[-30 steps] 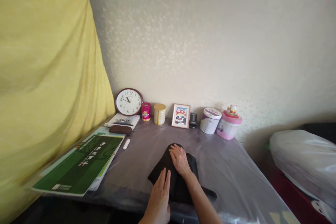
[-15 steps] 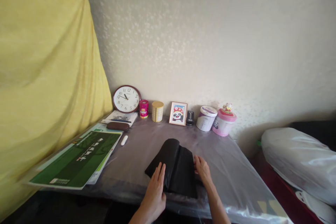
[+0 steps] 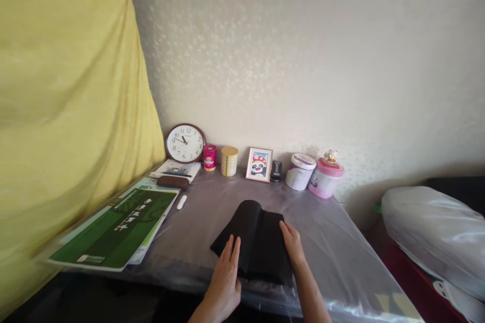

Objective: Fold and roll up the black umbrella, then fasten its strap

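A piece of black cloth-like material (image 3: pixel 265 250) lies near the table's front edge, with a raised rounded fold along its left half and a flatter part on the right. I cannot tell whether it is a bag or a plain cloth. My left hand (image 3: pixel 225 272) rests on its left part, fingers stretched out and pointing away from me. My right hand (image 3: pixel 293 242) lies along its right edge with the fingers extended, the tips touching the material. Any part of that hand beneath the edge is hidden.
At left lie a green book (image 3: pixel 117 229), a brown case (image 3: pixel 173 181) and a small white object (image 3: pixel 182 202). Along the wall stand a clock (image 3: pixel 185 143), a pink tin (image 3: pixel 209 157), a yellow-lidded can (image 3: pixel 229 161), a panda picture frame (image 3: pixel 259 164) and two tubs (image 3: pixel 300 172).
My right hand has moved slightly forward and onto the material's right edge, its fingers straighter than before. My left hand stays almost in place. The whole view has shifted a little.
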The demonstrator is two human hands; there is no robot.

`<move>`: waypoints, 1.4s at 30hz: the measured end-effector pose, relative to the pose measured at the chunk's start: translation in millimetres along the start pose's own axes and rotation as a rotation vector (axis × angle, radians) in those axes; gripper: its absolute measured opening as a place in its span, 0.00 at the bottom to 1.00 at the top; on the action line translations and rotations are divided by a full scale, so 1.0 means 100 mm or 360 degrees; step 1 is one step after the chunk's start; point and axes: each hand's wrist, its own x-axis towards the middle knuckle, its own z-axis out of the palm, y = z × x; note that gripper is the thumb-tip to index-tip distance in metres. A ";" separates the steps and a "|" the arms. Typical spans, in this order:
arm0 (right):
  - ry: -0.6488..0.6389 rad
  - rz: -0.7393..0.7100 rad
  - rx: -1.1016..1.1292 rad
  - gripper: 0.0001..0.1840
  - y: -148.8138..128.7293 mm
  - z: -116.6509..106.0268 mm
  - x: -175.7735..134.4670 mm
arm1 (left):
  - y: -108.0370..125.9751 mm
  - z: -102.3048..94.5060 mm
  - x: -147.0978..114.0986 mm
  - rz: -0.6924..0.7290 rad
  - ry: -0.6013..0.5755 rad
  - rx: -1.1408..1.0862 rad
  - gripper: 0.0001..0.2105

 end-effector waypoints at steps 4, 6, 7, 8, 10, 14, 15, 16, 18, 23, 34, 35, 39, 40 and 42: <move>-0.0021 -0.0025 0.0177 0.26 -0.19 0.09 0.00 | 0.02 -0.01 0.00 -0.0016 -0.0014 0.0017 0.45; -0.0041 -0.0044 0.0166 0.26 -0.29 0.21 0.04 | 0.03 -0.02 0.00 -0.0033 -0.0025 0.0043 0.45; -0.0060 -0.0059 0.0151 0.26 -0.33 0.29 0.07 | 0.04 -0.03 0.00 -0.0040 -0.0031 0.0050 0.44; -0.0080 -0.0081 0.0136 0.26 -0.37 0.37 0.10 | 0.04 -0.03 0.01 -0.0046 -0.0038 0.0053 0.44; -0.0106 -0.0141 0.0107 0.25 -0.40 0.52 0.16 | 0.04 -0.02 0.02 -0.0061 -0.0044 0.0056 0.44; -0.0093 -0.0225 -0.0017 0.23 -0.39 0.78 0.28 | 0.03 -0.02 0.04 -0.0061 -0.0048 0.0084 0.44; -0.0101 -0.0220 -0.0082 0.23 -0.39 0.83 0.31 | 0.03 -0.02 0.05 -0.0061 -0.0055 0.0097 0.44; -0.0114 -0.0208 -0.0149 0.22 -0.38 0.88 0.33 | 0.03 -0.03 0.05 -0.0066 -0.0065 0.0112 0.44; -0.0150 -0.0177 -0.0260 0.21 -0.36 0.97 0.35 | 0.04 -0.04 0.06 -0.0077 -0.0084 0.0148 0.43; -0.0209 -0.0118 -0.0359 0.19 -0.31 1.13 0.36 | 0.05 -0.07 0.05 -0.0105 -0.0100 0.0173 0.42; -0.0634 -0.0057 -0.0384 0.17 -0.40 1.18 0.28 | -0.12 -0.03 -0.08 -0.0150 -0.0060 0.0273 0.29; -0.0660 -0.0103 -0.0424 0.15 -0.42 1.17 0.26 | -0.12 -0.03 -0.10 -0.0144 0.0012 0.0285 0.28; -0.0669 -0.0314 -0.0645 0.11 -0.50 1.14 0.18 | -0.04 -0.10 -0.12 0.0051 0.0246 0.0348 0.22; -0.0660 -0.0350 -0.0693 0.11 -0.51 1.14 0.15 | -0.01 -0.12 -0.09 0.0137 0.0241 0.0364 0.23; -0.0643 -0.0410 -0.0773 0.12 -0.53 1.13 0.11 | 0.05 -0.15 -0.04 0.0284 0.0176 0.0399 0.28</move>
